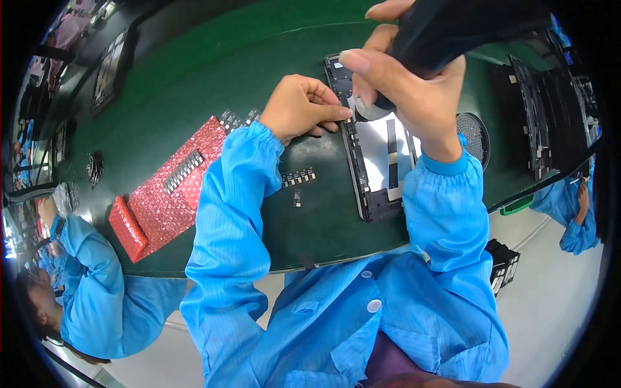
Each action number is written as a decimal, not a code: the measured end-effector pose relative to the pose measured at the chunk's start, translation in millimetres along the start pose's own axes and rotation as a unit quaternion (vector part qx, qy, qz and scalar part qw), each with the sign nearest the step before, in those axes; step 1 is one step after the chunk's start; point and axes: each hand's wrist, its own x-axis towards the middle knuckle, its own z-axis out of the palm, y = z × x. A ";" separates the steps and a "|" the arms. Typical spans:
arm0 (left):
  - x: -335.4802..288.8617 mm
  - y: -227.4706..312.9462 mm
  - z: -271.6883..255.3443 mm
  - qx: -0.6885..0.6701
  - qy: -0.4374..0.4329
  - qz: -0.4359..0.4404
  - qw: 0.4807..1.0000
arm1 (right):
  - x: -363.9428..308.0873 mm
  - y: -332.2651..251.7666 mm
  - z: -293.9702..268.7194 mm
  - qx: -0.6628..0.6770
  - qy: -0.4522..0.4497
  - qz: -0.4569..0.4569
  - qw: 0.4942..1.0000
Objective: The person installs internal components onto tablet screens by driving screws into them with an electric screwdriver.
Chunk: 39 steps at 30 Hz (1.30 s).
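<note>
Right hand (424,97) is gripping black tool (459,35) over flat device (372,155); left hand (304,107) is resting narrow-fingered at its ten-o'clock edge, contents unclear.

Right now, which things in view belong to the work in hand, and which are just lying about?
In use:
- black tool, in the right hand
- black-framed panel, left hand at its edge
- small parts left of it, probably

Apparently lying about:
- red bubble wrap
- round mesh item
- dark panels, far right
</note>
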 end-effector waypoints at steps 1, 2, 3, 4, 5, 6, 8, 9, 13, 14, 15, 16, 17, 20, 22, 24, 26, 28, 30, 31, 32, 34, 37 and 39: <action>-1.2 1.7 -0.4 -0.003 0.002 0.000 1.000 | 9.8 15.9 1.7 0.076 -0.145 -0.250 0.954; -2.4 2.1 -0.4 0.000 0.003 0.000 1.000 | 6.6 19.0 1.7 0.081 -0.149 -0.230 0.958; -3.0 1.0 0.0 0.002 0.003 -0.001 1.000 | -6.4 11.2 -0.2 0.083 -0.149 -0.227 0.959; -6.9 -2.7 -4.6 -0.002 0.012 -0.007 1.000 | -13.9 -14.7 20.8 0.035 -0.021 0.013 0.999; -5.4 -2.9 -4.3 0.001 0.016 -0.007 1.000 | -17.0 -29.9 28.6 -0.028 0.107 0.251 0.962; -3.8 -4.2 -4.4 0.003 0.020 -0.009 1.000 | -15.2 -8.4 19.8 -0.027 0.107 0.255 0.961; 1.9 -1.9 -3.0 0.002 0.018 -0.009 1.000 | -6.7 47.5 -8.6 0.087 -0.132 -0.225 0.961; -6.6 14.8 3.2 0.009 0.018 0.010 1.000 | 4.7 29.8 -7.4 0.078 -0.141 -0.237 0.958; -1.4 6.1 -3.3 0.015 0.028 0.001 1.000 | -15.9 7.0 6.0 -0.023 -0.052 -0.035 0.998; -1.5 5.1 -2.8 0.013 0.028 0.000 1.000 | -22.9 -6.2 10.5 -0.146 0.024 0.160 0.976; -1.7 5.3 -2.7 0.012 0.028 0.001 1.000 | -23.0 -6.0 10.4 -0.146 0.024 0.160 0.976; -1.8 4.1 -1.6 0.012 0.027 0.000 1.000 | -24.7 -5.9 10.3 -0.140 0.028 0.160 0.977; -1.9 4.0 -1.0 0.010 0.027 -0.001 1.000 | -24.3 -6.3 11.2 -0.134 0.032 0.158 0.978; -0.3 2.5 0.5 0.002 0.022 0.000 1.000 | -15.2 -28.3 22.2 -0.057 0.111 0.260 0.957; 0.3 2.1 0.5 -0.003 0.020 0.003 1.000 | -15.4 -27.6 22.4 -0.055 0.116 0.255 0.958; 0.0 3.6 -0.6 0.003 0.023 0.002 1.000 | -18.1 -19.9 19.4 -0.051 0.120 0.249 0.960; 0.1 3.7 -0.8 0.002 0.025 0.002 1.000 | -23.5 -5.6 9.9 -0.136 0.039 0.152 0.978; -0.6 4.2 -2.9 0.004 0.033 0.003 0.999 | -23.6 -4.7 7.1 -0.163 0.024 0.150 0.975; -1.9 3.0 -4.6 0.000 0.032 0.003 0.999 | -22.7 -6.6 12.9 -0.168 0.027 0.174 0.970; -2.7 -0.8 -6.8 0.011 0.030 0.017 0.999 | -23.1 -8.2 21.6 -0.138 0.040 0.194 0.970; -3.1 -2.2 -7.2 0.018 0.035 0.021 0.999 | -23.5 -9.8 25.9 -0.129 0.037 0.186 0.973; -4.0 0.0 -4.0 0.003 0.033 0.036 0.999 | -30.4 -14.7 30.2 -0.107 0.066 0.236 0.964; 2.4 -3.7 5.1 -0.024 0.011 0.051 0.998 | -41.5 -20.7 23.4 -0.117 0.058 0.245 0.961; 2.6 -6.0 8.7 -0.041 0.020 0.043 0.998 | -48.0 -19.4 17.5 -0.123 0.048 0.244 0.961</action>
